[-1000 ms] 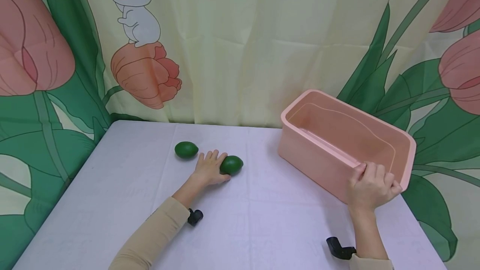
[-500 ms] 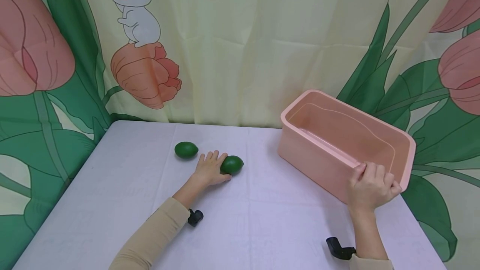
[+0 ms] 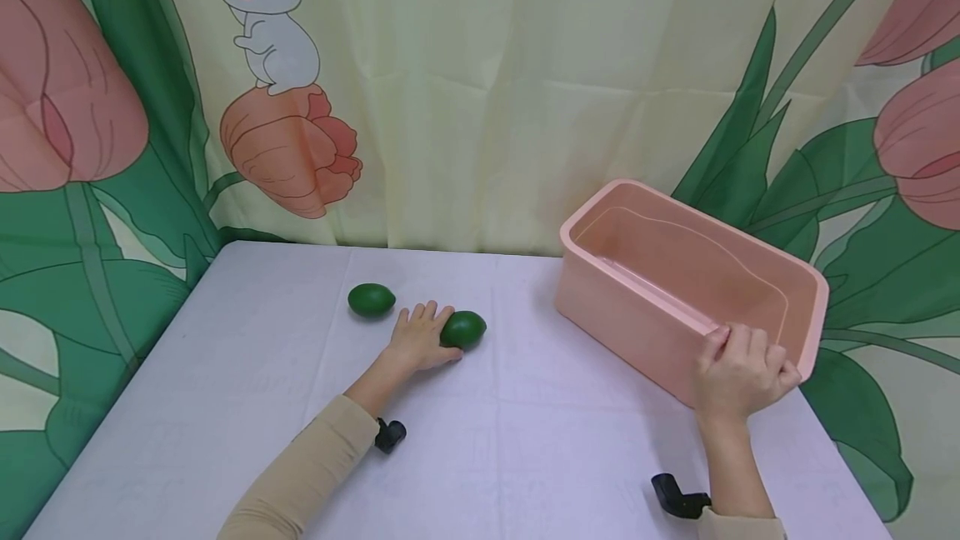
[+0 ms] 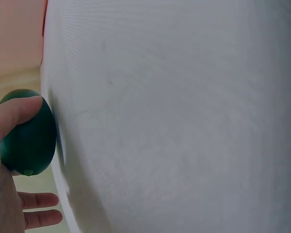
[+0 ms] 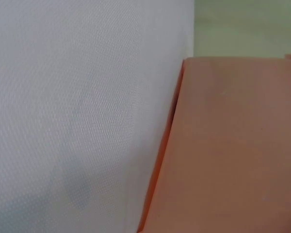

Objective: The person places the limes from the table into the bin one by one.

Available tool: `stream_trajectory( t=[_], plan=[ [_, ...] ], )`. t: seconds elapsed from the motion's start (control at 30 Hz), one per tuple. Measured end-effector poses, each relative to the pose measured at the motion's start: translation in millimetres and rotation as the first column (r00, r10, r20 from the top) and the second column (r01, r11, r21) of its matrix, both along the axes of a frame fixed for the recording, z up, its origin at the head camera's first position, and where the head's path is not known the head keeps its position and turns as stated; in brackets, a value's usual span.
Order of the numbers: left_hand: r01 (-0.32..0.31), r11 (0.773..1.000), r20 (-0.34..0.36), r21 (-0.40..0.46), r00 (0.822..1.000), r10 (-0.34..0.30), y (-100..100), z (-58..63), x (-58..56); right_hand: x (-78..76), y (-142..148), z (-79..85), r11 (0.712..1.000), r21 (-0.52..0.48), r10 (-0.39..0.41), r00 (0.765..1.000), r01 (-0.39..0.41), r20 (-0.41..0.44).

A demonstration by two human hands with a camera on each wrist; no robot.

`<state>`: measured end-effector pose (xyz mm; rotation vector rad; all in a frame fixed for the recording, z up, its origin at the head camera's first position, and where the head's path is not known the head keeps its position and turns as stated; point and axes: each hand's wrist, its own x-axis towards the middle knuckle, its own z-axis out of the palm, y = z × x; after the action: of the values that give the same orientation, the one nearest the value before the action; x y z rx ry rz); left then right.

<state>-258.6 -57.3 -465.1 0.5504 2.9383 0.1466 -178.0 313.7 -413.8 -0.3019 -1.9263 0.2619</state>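
Note:
On the table, my left hand [image 3: 420,342] has its thumb and a finger around a green lime [image 3: 467,329]. The left wrist view has the thumb across this lime [image 4: 31,145], while two other fingers stick out straight beside it. A second lime [image 3: 371,300] lies just beyond and to the left of that hand, apart from it. At the right, my right hand [image 3: 742,377] grips the near rim of a deep pink plastic bin [image 3: 622,311], its fingers curled over the edge. Only the outer wall of the bin [image 5: 237,145] shows in the right wrist view, without the hand.
A white cloth covers the table [image 3: 517,448]. Behind it hangs a curtain [image 3: 465,107] printed with tulips and a white animal. The bin stands slantwise near the table's right edge. A small black device [image 3: 678,498] is at each wrist.

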Motion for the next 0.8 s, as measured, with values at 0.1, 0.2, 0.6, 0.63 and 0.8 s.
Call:
stream_trajectory(
  t=[0.1,0.2,0.6,0.63,0.8],
  plan=[
    [-0.001,1.000,-0.002,0.003,1.000,0.001,0.1,-0.4,-0.3,-0.5,-0.1,-0.4,1.000,0.000,0.003,1.000,-0.003,0.003],
    [0.000,1.000,-0.007,0.007,1.000,0.000,0.1,-0.7,-0.4,-1.2,-0.2,-0.3,1.000,0.000,0.008,1.000,-0.008,-0.001],
    [-0.008,0.999,-0.031,0.038,0.999,0.009,1.8,2.5,0.3,-3.7,0.6,-1.4,1.000,0.000,0.007,1.000,-0.007,0.000],
    [-0.008,0.999,-0.030,0.039,0.999,0.010,2.0,2.9,0.5,-3.7,0.7,-1.5,1.000,0.000,0.006,1.000,-0.006,0.002],
    [-0.010,0.999,-0.027,0.053,1.000,0.012,3.6,4.2,1.2,-3.2,0.8,-1.7,1.000,-0.003,0.006,1.000,-0.006,-0.001]
  ],
)
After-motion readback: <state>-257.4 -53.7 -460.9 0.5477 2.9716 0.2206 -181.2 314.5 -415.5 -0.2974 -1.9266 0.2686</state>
